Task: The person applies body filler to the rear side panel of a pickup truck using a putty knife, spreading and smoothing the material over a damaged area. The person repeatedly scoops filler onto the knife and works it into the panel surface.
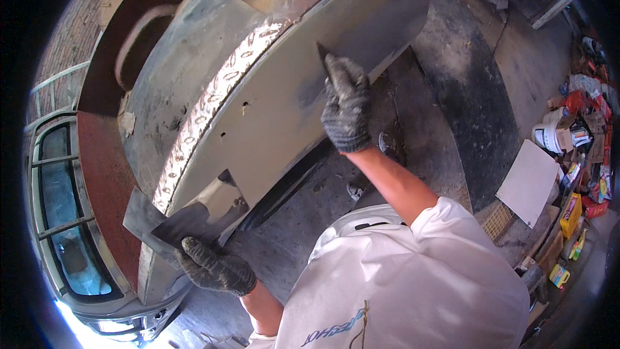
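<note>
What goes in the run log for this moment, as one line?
left hand: gloved, holds flat mixing board | right hand: gloved, presses spreader blade on grey body panel | floor: white sheet

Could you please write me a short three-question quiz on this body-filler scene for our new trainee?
1. True or false: both hands wear dark knitted gloves.
2. What does the left hand hold? A) flat dark metal spreader plate B) hammer C) spray gun
3. Which hand presses a small dark scraper blade against the pale grey vehicle body panel?

Key: 1 true. 2 A, the plate. 3 the right hand.
</note>
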Demonstrator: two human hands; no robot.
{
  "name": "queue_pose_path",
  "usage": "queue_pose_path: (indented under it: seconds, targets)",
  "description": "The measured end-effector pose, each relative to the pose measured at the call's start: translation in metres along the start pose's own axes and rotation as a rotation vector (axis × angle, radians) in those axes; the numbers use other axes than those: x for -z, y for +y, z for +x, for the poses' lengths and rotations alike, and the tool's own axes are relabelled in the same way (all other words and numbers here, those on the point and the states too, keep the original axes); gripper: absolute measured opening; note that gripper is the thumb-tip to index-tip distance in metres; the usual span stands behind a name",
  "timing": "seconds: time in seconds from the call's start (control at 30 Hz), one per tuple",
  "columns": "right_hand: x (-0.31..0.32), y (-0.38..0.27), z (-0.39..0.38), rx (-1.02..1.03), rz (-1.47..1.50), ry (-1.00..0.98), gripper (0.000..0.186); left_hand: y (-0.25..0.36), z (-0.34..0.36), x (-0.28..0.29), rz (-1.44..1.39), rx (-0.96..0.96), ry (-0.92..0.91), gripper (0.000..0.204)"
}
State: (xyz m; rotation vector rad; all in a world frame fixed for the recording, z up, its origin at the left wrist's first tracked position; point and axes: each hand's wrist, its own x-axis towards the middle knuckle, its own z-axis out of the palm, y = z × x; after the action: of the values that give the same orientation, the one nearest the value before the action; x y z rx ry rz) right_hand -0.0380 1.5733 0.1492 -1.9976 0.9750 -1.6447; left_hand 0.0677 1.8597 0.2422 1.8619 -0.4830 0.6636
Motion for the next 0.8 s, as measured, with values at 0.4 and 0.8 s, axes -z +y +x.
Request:
queue_pose_path:
  seconds: [0.4,0.8]
  targets:
    - [-0.046,-0.040,-0.114,0.021,0.041,-0.203,0.057,0.002,0.016,0.015,0.560,-0.617,-0.047,0.033]
    - [0.050,-0.030,-0.027,-0.089,0.189,-0.253,0.040,0.039,-0.013,-0.020,-0.277,0.310,-0.109,0.024]
